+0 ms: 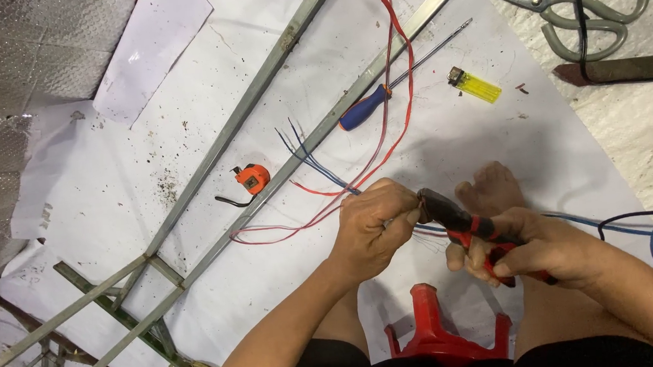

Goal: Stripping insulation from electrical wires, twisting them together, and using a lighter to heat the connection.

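Red stool (438, 335) below; left hand (372, 226) pinches wires (318, 169), right hand (545, 249) grips pliers (463, 220).

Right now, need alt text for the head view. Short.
Seen from above, a person's right hand grips red-handled pliers whose jaws meet thin wires pinched in the left hand, over white sheeting. Nearby lie a metal frame, blue-handled screwdriver, orange tape measure, yellow lighter and shears.

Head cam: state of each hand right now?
Left hand: closed, pinching thin wires at the pliers' nose.
Right hand: closed around the red-handled pliers.
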